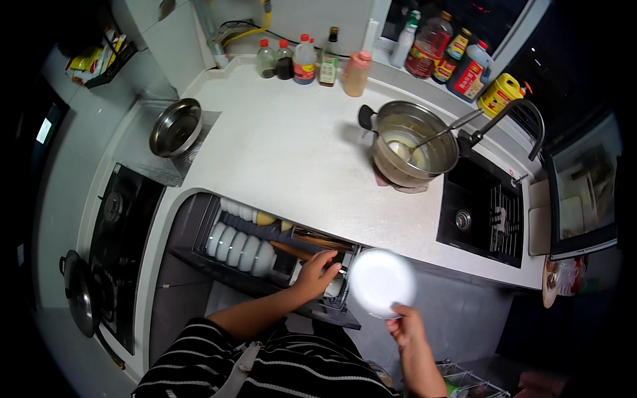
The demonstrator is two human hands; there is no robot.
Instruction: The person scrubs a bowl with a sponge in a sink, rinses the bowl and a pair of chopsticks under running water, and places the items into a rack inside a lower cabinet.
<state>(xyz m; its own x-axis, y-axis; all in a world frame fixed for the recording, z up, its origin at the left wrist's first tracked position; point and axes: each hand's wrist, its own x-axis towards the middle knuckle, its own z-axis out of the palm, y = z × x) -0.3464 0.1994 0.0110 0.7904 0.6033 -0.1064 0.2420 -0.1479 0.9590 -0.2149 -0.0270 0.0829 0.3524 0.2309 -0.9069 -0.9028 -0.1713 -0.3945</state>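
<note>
My right hand (pixel 409 326) pinches the near rim of a round white plate (pixel 383 282), which hangs just right of the drawer. Over the right part of the pulled-out drawer (pixel 340 320) is my left hand (pixel 317 276), its fingers apart and nothing visible in them. White bowls (pixel 239 249) stand on edge in a row at the drawer's left. Chopsticks (pixel 323 239) lie along its back right. A brown wooden handle (pixel 292 251) points toward my left hand, and white pieces beneath the hand are partly hidden.
A steel pot (pixel 406 174) holding a ladle (pixel 434 134) stands on the white counter (pixel 285 152), left of the black sink (pixel 468 212). Bottles line the wall and sill. A steel basin (pixel 176 127) sits at far left, near the black stove (pixel 123 219) and a lidded pan (pixel 81 292).
</note>
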